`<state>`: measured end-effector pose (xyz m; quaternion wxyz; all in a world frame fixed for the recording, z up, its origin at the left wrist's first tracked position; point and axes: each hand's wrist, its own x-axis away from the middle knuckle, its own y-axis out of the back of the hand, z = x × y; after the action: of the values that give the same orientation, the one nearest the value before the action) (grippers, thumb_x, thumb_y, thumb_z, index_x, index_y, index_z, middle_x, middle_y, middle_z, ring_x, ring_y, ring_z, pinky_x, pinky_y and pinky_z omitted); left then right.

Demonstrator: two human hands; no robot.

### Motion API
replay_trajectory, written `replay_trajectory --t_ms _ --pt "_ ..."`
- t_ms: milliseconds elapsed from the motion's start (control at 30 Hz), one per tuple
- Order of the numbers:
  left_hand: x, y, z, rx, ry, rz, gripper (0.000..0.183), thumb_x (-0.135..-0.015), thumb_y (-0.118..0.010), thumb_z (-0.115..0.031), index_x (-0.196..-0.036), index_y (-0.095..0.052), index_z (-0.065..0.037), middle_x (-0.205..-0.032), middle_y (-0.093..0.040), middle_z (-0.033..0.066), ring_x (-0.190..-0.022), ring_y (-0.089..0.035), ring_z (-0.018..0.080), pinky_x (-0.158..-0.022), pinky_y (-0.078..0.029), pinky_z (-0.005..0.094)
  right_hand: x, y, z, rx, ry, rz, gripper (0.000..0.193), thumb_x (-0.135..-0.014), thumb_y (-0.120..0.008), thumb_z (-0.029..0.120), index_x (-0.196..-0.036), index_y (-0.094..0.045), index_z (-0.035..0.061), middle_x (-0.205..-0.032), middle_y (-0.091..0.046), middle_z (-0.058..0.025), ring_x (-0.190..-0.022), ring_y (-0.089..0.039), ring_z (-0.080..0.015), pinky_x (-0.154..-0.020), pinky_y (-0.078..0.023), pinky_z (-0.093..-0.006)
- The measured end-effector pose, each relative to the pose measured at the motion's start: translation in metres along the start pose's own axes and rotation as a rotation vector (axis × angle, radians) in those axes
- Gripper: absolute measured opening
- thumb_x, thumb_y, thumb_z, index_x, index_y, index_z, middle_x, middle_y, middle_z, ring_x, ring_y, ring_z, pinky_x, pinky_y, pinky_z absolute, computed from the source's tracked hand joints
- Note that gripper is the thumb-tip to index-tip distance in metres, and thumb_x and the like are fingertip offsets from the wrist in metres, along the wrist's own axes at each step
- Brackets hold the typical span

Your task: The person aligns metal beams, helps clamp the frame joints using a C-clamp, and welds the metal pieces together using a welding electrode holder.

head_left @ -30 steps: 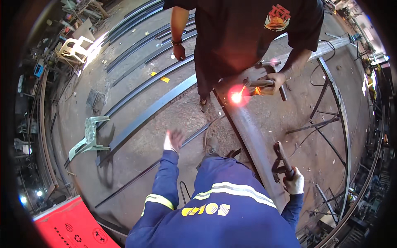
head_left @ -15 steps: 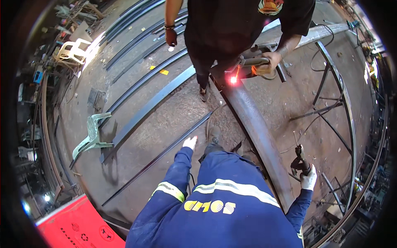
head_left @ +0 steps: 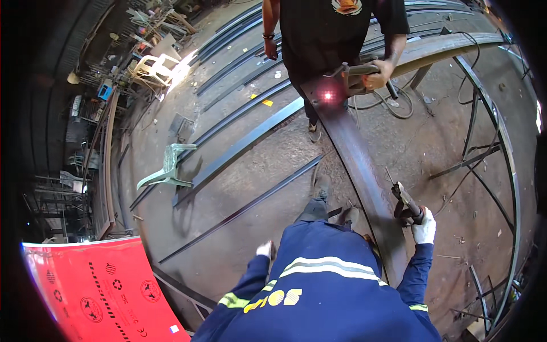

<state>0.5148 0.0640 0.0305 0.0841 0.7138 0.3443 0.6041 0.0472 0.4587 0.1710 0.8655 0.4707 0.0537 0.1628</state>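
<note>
My right hand [head_left: 424, 227], in a white glove, is closed around the handle of a welding electrode holder [head_left: 409, 206]. A thin rod points up from its jaw. This tool is just right of a long, wide steel beam [head_left: 364, 165] that runs from the far middle down toward my body. My left hand [head_left: 266, 249], also gloved, hangs low beside my left hip; its fingers are too small and turned away to read. Across the beam's far end a person in dark clothes grips a metal clamp-like tool [head_left: 359, 71], near a bright red glow [head_left: 327, 96].
Several dark steel bars [head_left: 245, 137] lie on the floor at left. A pale green plastic chair [head_left: 168, 168] is tipped over near them. A red printed sheet [head_left: 108, 290] sits at lower left. An angled metal frame [head_left: 501, 131] and cables [head_left: 404, 108] occupy the right side.
My view has shifted left, bringing more of the red sheet in. My left hand has drawn back toward my hip. The electrode holder is now tilted and closer to the beam.
</note>
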Motion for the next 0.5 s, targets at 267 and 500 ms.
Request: replay_trajectory --t_ms 267,500 --pt "-0.009 -0.062 0.218 -0.636 -0.026 0.173 0.06 -0.098 -0.044 -0.055 -0.134 -0.054 -0.008 -0.118 -0.069 0.0205 -0.104 -0.067 0.0378 -0.089 -0.051 0.0487 0.008 0.005 -0.004 -0.17 -0.026 -0.03 0.047 -0.066 -0.06 -0.01 -0.111 -0.063 0.0017 -0.097 -0.069 -0.0179 -0.095 -0.069 -0.0312 -0.086 -0.052 -0.0361" --pt "-0.075 0.018 0.078 0.432 0.141 0.132 0.065 -0.092 -0.067 -0.039 -0.142 -0.044 -0.003 -0.109 -0.066 0.0128 -0.089 -0.065 0.0259 -0.067 -0.051 0.0427 0.024 0.02 0.009 -0.088 -0.022 -0.198 0.048 -0.063 -0.058 -0.012 -0.109 -0.064 0.0002 -0.098 -0.068 -0.0205 -0.096 -0.067 -0.0398 -0.087 -0.052 -0.0401"
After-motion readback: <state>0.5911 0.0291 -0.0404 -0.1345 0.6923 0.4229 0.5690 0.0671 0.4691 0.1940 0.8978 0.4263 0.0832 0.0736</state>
